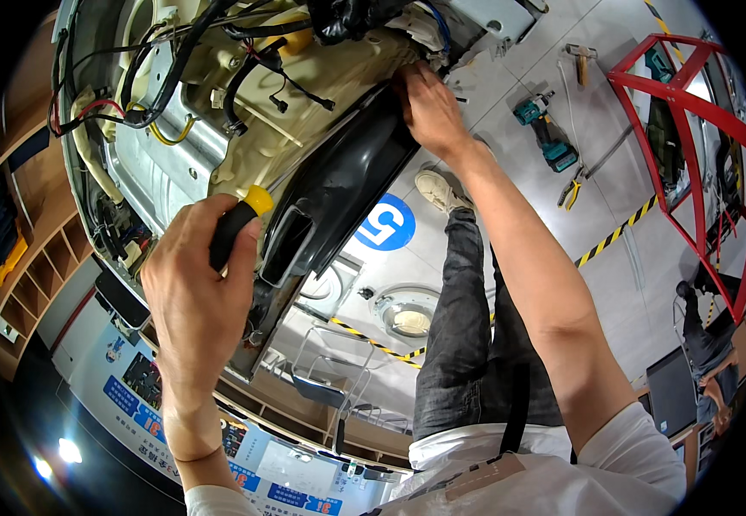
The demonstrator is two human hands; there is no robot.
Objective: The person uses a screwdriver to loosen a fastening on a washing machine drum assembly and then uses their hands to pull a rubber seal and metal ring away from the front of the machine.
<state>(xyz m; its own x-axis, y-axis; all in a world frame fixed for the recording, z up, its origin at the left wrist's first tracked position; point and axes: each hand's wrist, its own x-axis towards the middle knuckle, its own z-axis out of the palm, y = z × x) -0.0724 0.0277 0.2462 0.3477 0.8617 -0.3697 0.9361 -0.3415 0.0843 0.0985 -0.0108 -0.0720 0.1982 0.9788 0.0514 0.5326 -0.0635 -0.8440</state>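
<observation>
My left hand (197, 288) is closed around a screwdriver (242, 222) with a black and yellow handle. Its thin shaft runs up and to the right toward the edge of a long glossy black panel (347, 176). My right hand (431, 112) rests at the panel's far end, fingers bent over the edge; their tips are hidden, and I cannot tell if they grip anything besides the panel. Both hands work at an opened appliance (257, 146) with a cream plastic inside, a silvery metal plate (162, 146) and loose black cables (180, 64).
A teal cordless drill (547, 131), yellow-handled pliers (572, 191) and a hammer (581, 56) lie on the tiled floor to the right. Beyond stands a red metal frame (687, 99). A round appliance door (407, 311) lies near my legs. Another person (712, 353) is at far right.
</observation>
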